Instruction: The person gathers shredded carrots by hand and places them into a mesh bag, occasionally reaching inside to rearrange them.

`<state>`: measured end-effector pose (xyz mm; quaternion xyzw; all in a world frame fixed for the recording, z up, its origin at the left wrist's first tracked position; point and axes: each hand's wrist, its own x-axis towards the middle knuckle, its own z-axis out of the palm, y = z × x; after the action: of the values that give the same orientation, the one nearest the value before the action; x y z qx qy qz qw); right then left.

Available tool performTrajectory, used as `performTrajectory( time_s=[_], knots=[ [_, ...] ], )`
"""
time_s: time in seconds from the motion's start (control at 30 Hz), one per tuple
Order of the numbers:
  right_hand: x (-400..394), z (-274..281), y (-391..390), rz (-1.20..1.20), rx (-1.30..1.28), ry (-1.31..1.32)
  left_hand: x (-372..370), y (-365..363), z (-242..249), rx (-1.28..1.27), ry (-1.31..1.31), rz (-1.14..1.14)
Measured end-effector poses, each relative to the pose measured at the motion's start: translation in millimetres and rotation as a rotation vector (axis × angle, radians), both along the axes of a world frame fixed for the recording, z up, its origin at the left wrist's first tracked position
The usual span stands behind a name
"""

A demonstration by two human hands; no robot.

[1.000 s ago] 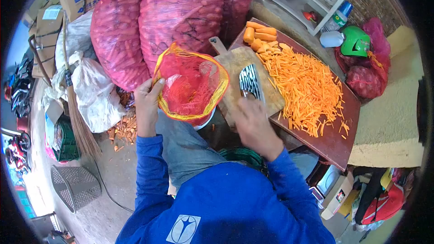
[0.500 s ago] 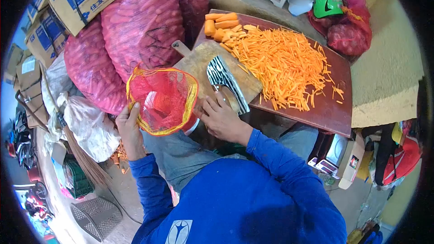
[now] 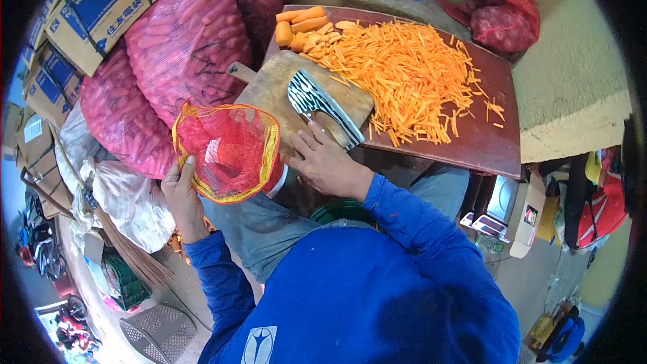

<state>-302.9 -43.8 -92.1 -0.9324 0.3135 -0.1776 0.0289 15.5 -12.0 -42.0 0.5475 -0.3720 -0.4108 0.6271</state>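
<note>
A red mesh bag [image 3: 232, 145] with a yellow-edged mouth hangs wide in front of me. My left hand [image 3: 185, 192] pinches its left rim, thumb on the near side. By the right rim, my right hand [image 3: 328, 162] has its fingers spread and reaching to the near edge of the wooden cutting board [image 3: 273, 91]. One fingertip lies close to the knife [image 3: 323, 104], which has a black-and-white striped pattern and rests on the board. Beyond the board lies a heap of carrot sticks [image 3: 404, 77], with peeled carrot pieces [image 3: 300, 23] at its left end.
The board and carrots lie on a reddish-brown table [image 3: 485, 141]. Large pink mesh sacks [image 3: 189, 40] of carrots stand at left, beside strapped cardboard boxes [image 3: 101, 7]. A broom [image 3: 125, 243] and a grey basket [image 3: 158, 334] are at lower left; a red net bag [image 3: 505, 27] sits far right.
The table, board and sacks have shifted up and left in view as my head moved. Both hands keep nearly the same pose around the mesh bag, whose mouth faces me a little more.
</note>
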Motion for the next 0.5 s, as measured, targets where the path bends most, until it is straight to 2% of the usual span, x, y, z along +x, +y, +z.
performTrajectory(
  time_s=[0.1,0.17,0.23,0.3,0.33,0.4,0.5],
  knots=[
    [-27,39,5,0.038,0.064,-0.112,-9,-6,0,0.003,-0.021,0.005],
    [-62,62,13,-0.075,0.246,-0.248,-5,-11,-7,-0.022,0.005,-0.024],
    [-102,74,14,-0.404,0.455,-0.206,-5,-13,-14,-0.014,0.017,-0.017],
    [-145,18,25,-0.762,-0.005,-0.286,-8,-17,-18,0.007,-0.017,-0.028],
    [-160,5,29,-0.758,0.007,-0.279,-12,-17,-17,0.019,-0.013,-0.042],
    [-176,-11,33,-1.051,0.032,-0.178,-16,-21,-20,0.04,0.0,-0.052],
    [-173,-29,25,-1.066,0.076,-0.132,-24,-22,-16,0.066,-0.014,-0.073]
  ],
)
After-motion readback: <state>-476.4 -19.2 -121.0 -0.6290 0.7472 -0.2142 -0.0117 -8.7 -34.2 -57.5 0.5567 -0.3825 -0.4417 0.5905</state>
